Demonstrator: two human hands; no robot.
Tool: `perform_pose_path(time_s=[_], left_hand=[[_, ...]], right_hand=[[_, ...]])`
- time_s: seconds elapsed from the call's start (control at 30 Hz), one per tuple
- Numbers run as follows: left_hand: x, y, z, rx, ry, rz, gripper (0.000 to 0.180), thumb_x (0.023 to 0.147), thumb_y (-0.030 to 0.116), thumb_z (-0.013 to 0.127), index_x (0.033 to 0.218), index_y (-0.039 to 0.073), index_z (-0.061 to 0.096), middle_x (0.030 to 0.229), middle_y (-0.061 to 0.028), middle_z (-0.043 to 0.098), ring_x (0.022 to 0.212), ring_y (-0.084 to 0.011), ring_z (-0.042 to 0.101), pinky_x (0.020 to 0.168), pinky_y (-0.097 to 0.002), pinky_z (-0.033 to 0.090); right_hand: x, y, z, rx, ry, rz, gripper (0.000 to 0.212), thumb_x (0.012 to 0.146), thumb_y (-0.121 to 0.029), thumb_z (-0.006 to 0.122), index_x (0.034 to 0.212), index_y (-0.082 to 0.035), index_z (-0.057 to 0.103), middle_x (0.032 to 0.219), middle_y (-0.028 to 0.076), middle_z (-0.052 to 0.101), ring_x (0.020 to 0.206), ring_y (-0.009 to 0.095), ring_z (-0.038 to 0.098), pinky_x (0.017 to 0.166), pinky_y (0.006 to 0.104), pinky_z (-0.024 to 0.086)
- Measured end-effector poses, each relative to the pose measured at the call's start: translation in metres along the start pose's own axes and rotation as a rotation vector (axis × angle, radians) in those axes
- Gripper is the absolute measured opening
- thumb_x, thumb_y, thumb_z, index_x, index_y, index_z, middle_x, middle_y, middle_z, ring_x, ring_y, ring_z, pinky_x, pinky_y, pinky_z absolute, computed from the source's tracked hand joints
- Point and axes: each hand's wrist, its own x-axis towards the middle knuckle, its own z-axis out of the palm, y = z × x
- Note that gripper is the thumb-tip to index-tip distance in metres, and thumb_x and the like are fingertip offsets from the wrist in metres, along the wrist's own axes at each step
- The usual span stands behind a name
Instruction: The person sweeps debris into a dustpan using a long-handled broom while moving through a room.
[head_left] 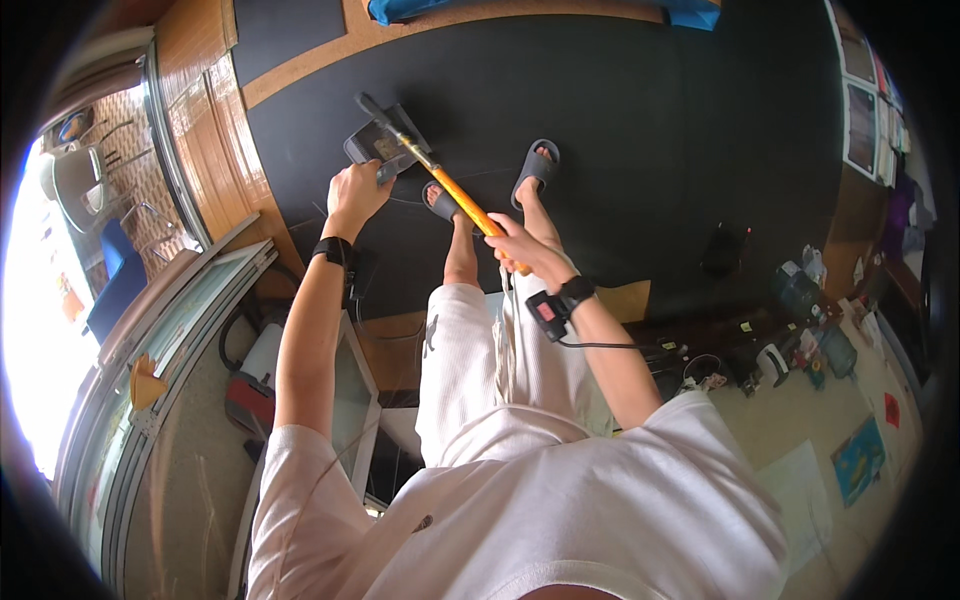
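My left hand (355, 194) is closed on the short grey handle of a dustpan (358, 148), which rests low over or on the dark floor in front of my feet. Some light-coloured debris seems to lie in the pan, but it is too small to name. My right hand (522, 246) wraps round the lower end of a broom's orange handle (462, 196). That handle slants away to the upper left, and the broom's dark head (376, 108) lies across the pan, partly covering it. Whether bristles touch the pan I cannot tell.
Grey slippers (538, 172) are on my feet, close to the dustpan. Along the left stand wooden panelling (205, 100) and a sliding window frame (190, 330). A cluttered surface (750, 420) lies at the lower right, and something blue (690, 12) is at the far edge.
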Motion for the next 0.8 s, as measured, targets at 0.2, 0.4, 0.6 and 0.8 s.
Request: perform_pose_path(time_s=[0.2,0.4,0.6,0.8], left_hand=[[0.001,0.000,-0.001,0.025,0.005,-0.002,0.028,0.076,0.032,0.059,0.090,0.008,0.064,0.070,-0.0148,0.063,0.070,-0.0299,0.063,0.064,-0.0379,0.050],[0.004,0.000,-0.003,0.028,0.024,-0.024,0.029,0.075,0.033,0.059,0.090,0.009,0.064,0.070,-0.0149,0.063,0.070,-0.0301,0.063,0.064,-0.0379,0.050],[0.005,0.000,-0.003,0.032,0.044,0.001,0.029,0.076,0.033,0.059,0.090,0.009,0.064,0.069,-0.0144,0.063,0.069,-0.0298,0.063,0.064,-0.0374,0.050],[0.006,-0.004,-0.003,0.055,0.026,0.006,0.029,0.076,0.034,0.059,0.090,0.009,0.064,0.069,-0.0139,0.063,0.069,-0.0295,0.063,0.062,-0.0374,0.051]], right_hand=[[-0.038,-0.007,-0.042,-0.019,-0.123,0.003,0.050,0.085,-0.017,0.053,0.130,-0.014,0.033,0.065,0.001,0.047,0.043,0.007,0.042,0.039,0.0207,0.038],[-0.006,-0.002,-0.027,-0.708,0.328,-0.261,0.057,0.084,-0.016,0.048,0.135,-0.012,0.025,0.074,0.021,0.061,0.061,0.030,0.061,0.054,0.0386,0.049],[0.017,-0.008,0.020,-0.274,0.064,-0.068,0.051,0.084,-0.013,0.049,0.130,-0.009,0.029,0.079,0.016,0.058,0.054,0.019,0.059,0.047,0.0308,0.047],[-0.018,-0.017,-0.042,0.251,-0.162,0.056,0.049,0.085,-0.015,0.054,0.128,-0.010,0.031,0.061,0.001,0.045,0.039,0.005,0.040,0.035,0.0196,0.033]])
